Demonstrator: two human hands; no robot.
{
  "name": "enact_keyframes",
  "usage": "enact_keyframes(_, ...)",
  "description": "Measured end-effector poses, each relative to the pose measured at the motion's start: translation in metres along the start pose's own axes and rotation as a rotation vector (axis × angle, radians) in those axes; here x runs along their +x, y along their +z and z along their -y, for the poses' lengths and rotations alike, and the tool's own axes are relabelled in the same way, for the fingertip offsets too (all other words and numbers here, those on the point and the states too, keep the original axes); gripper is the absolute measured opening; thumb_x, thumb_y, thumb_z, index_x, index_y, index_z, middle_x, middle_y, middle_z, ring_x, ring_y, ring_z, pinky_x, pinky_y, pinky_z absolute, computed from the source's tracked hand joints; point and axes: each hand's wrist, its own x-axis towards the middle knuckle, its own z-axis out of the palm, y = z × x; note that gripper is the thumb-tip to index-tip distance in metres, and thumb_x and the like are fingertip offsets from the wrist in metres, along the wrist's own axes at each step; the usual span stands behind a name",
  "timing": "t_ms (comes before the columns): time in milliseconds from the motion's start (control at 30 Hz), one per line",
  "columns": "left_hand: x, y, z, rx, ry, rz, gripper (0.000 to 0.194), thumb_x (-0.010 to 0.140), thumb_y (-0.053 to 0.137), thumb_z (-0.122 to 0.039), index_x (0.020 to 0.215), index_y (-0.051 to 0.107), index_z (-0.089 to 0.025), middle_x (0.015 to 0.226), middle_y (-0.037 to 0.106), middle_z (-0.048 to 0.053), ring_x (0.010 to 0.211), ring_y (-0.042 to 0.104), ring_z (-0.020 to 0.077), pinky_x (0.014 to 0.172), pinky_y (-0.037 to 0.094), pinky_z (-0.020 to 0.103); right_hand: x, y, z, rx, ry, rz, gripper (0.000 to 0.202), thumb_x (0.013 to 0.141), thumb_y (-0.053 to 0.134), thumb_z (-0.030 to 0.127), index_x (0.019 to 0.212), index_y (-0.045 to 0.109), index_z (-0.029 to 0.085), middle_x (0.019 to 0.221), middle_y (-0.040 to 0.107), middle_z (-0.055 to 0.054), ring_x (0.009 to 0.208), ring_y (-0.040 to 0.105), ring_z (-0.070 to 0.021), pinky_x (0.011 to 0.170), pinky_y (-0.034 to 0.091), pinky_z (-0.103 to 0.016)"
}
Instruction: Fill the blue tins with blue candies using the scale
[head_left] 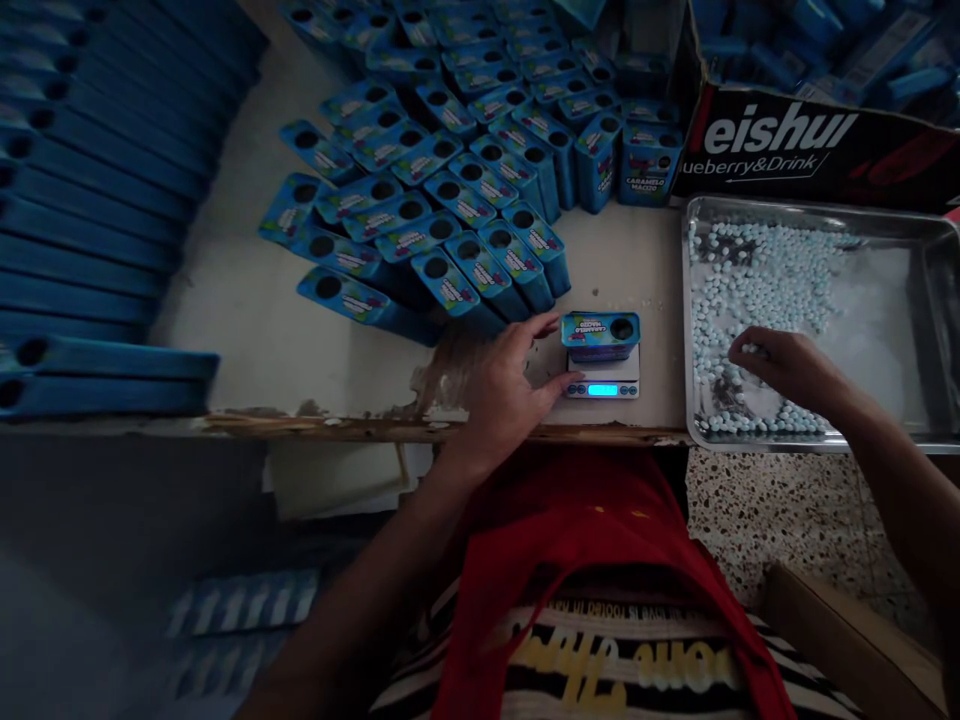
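A small blue candy tin [596, 332] with a round dark hole in its top stands on a small digital scale [634, 375] with a lit blue display. My left hand [514, 380] is just left of both, thumb and fingers spread apart, the thumb at the scale's left edge and the index finger near the tin. Over a metal tray [694, 300] of pale blue round candies [787, 262], my right hand [787, 365] has its fingers curled together. A few candies show at these fingers; the rest of the grip is hidden.
Several upright blue tins [465, 200] crowd the table's back and middle. More tins [112, 200] are stacked at the left. Behind the tray is a black printed cardboard box [810, 150] full of blue packs. The worn table edge [360, 430] runs along the front.
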Motion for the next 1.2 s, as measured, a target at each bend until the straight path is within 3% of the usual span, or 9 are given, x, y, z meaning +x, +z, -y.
enact_keyframes(100, -0.002, -0.003, 0.000, -0.046, -0.030, 0.024, 0.065, 0.096, 0.092, -0.041, 0.153, 0.067, -0.025, 0.140, 0.079, 0.012, 0.129, 0.078, 0.0307, 0.115, 0.066, 0.047, 0.008, 0.010, 0.001, 0.453, 0.169, 0.117, 0.042, 0.078, 0.089, 0.062, 0.087, 0.070, 0.025, 0.070, 0.061, 0.000, 0.059, 0.046, -0.0143, 0.054, 0.035, -0.031)
enact_keyframes(167, -0.006, -0.006, 0.001, -0.091, -0.060, 0.028, 0.067, 0.096, 0.092, -0.045, 0.154, 0.066, -0.025, 0.140, 0.079, 0.013, 0.127, 0.079, 0.0303, 0.115, 0.066, 0.047, 0.012, 0.015, -0.001, 0.735, 0.262, 0.113, 0.050, 0.069, 0.098, 0.059, 0.090, 0.067, 0.025, 0.077, 0.063, 0.000, 0.062, 0.051, -0.0136, 0.053, 0.041, -0.030)
enact_keyframes(267, -0.012, -0.010, 0.003, -0.138, -0.087, 0.022, 0.068, 0.096, 0.091, -0.050, 0.154, 0.066, -0.025, 0.139, 0.078, 0.013, 0.126, 0.079, 0.0302, 0.116, 0.067, 0.048, 0.012, 0.016, 0.005, 0.859, 0.281, 0.060, 0.050, 0.064, 0.102, 0.046, 0.096, 0.069, 0.026, 0.082, 0.065, 0.000, 0.071, 0.060, -0.0158, 0.061, 0.052, -0.031)
enact_keyframes(467, -0.021, -0.023, 0.004, -0.124, -0.088, 0.003, 0.060, 0.100, 0.086, -0.050, 0.152, 0.068, -0.028, 0.137, 0.076, 0.011, 0.122, 0.079, 0.0281, 0.110, 0.070, 0.045, 0.011, 0.003, 0.072, 0.819, 0.118, 0.225, 0.039, 0.081, 0.097, 0.046, 0.102, 0.072, 0.024, 0.077, 0.064, 0.001, 0.058, 0.044, -0.0112, 0.051, 0.032, -0.029)
enact_keyframes(600, -0.025, -0.031, 0.008, -0.091, -0.044, -0.049, 0.057, 0.101, 0.086, -0.045, 0.153, 0.068, -0.029, 0.138, 0.074, 0.009, 0.118, 0.080, 0.0265, 0.106, 0.070, 0.042, 0.023, -0.001, 0.130, 0.589, -0.144, 0.273, 0.033, 0.093, 0.089, 0.050, 0.098, 0.071, 0.023, 0.074, 0.061, 0.003, 0.062, 0.049, -0.0121, 0.058, 0.034, -0.029)
enact_keyframes(733, -0.029, -0.040, 0.017, -0.002, -0.004, -0.067, 0.050, 0.103, 0.083, -0.044, 0.149, 0.071, -0.030, 0.138, 0.076, 0.009, 0.119, 0.079, 0.0277, 0.110, 0.068, 0.045, 0.035, 0.001, 0.166, 0.211, -0.363, 0.276, 0.018, 0.103, 0.074, 0.037, 0.101, 0.076, 0.020, 0.074, 0.063, 0.002, 0.071, 0.055, -0.0142, 0.068, 0.038, -0.030)
enact_keyframes(900, -0.030, -0.048, 0.028, 0.072, 0.006, -0.070, 0.049, 0.103, 0.082, -0.046, 0.148, 0.072, -0.031, 0.139, 0.076, 0.008, 0.128, 0.076, 0.0301, 0.115, 0.065, 0.046, 0.039, 0.005, 0.178, -0.027, -0.424, 0.239, 0.006, 0.097, 0.076, 0.023, 0.099, 0.080, 0.019, 0.084, 0.071, 0.001, 0.080, 0.061, -0.0156, 0.076, 0.040, -0.031)
enact_keyframes(1033, -0.026, -0.051, 0.031, 0.067, -0.019, -0.015, 0.054, 0.104, 0.079, -0.052, 0.152, 0.068, -0.030, 0.144, 0.073, 0.009, 0.119, 0.079, 0.0283, 0.112, 0.066, 0.046, 0.036, 0.008, 0.180, -0.086, -0.365, 0.181, 0.017, 0.089, 0.090, 0.026, 0.104, 0.082, 0.021, 0.089, 0.075, 0.000, 0.082, 0.065, -0.0173, 0.076, 0.042, -0.030)
enact_keyframes(1200, -0.029, -0.054, 0.029, 0.057, -0.031, -0.013, 0.055, 0.106, 0.079, -0.053, 0.154, 0.066, -0.030, 0.143, 0.073, 0.009, 0.119, 0.079, 0.0278, 0.112, 0.066, 0.045, 0.039, 0.008, 0.174, 0.151, -0.261, 0.116, 0.030, 0.083, 0.100, 0.040, 0.087, 0.076, 0.021, 0.082, 0.071, -0.001, 0.074, 0.060, -0.0162, 0.067, 0.042, -0.030)
